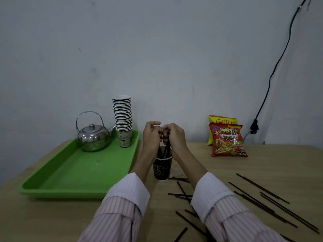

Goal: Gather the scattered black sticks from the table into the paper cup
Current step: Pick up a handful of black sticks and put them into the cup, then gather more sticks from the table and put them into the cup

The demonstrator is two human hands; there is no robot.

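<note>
Wooden table against a grey wall. Mid-table, the right hand grips black sticks standing near-upright in the paper cup. The left hand has curled fingers, grip unclear. Loose sticks lie diagonally toward the right edge.

The tray is green, the cup black (pale print), sleeves pink-striped.

Informal refreshment corner, probably in a home or small office. A wooden table stands against a bare painted wall. The green tray at left carries a steel kettle and stacked paper cups. Snack packets lean at far right beside a hanging black cable.
</note>
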